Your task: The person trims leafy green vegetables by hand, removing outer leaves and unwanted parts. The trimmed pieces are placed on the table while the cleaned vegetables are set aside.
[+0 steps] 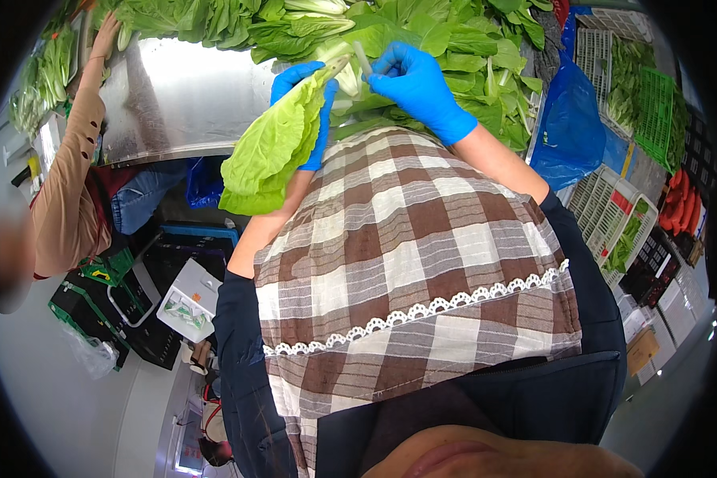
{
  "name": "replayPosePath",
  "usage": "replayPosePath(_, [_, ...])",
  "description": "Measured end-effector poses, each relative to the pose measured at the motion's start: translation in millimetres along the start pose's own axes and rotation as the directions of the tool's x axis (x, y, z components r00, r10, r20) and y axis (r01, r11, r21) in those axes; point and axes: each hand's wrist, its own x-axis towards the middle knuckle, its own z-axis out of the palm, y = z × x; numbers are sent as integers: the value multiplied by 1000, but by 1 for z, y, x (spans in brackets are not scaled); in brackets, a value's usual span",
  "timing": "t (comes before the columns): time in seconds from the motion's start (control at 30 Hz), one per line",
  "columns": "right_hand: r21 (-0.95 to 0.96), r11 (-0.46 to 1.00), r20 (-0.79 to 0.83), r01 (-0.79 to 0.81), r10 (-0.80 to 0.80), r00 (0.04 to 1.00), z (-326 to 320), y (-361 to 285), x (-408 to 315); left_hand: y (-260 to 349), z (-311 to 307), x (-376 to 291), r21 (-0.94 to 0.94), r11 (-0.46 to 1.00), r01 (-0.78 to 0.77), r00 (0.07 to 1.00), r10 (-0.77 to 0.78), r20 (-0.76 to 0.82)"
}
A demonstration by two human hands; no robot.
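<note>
In a blue glove, my left hand (310, 113) holds a leafy green head (275, 149) by its pale base, with the leaves hanging down towards my forearm. My right hand (415, 89), also in a blue glove, pinches a slim pale piece (362, 58) between thumb and fingers, close to the base of the greens; whether it is a stalk or a tool I cannot tell. Under and beyond both hands lies a heap of loose leafy greens (472, 42) on a metal table (173, 101).
At the left a co-worker's arm (77, 125) reaches across the table's far end to more greens. A blue plastic bag (567, 125) hangs at the table's right edge. Beyond it stand white crates (591, 197) and a green crate (655, 113). Black crates (137, 316) stand lower left.
</note>
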Motion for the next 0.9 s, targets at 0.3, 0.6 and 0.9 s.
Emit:
replayPosePath(0.3, [92, 996, 58, 21, -27, 998, -1, -11, -5, -1, -3, 1, 55, 998, 3, 996, 2, -86])
replayPosePath(0.6, [274, 952, 131, -135, 102, 986, -16, -17, 4, -2, 0, 5, 16, 1000, -10, 998, 11, -57])
replayPosePath(0.9, [372, 908, 177, -195, 137, 975, -17, -22, 6, -1, 0, 7, -4, 1000, -7, 1000, 6, -27])
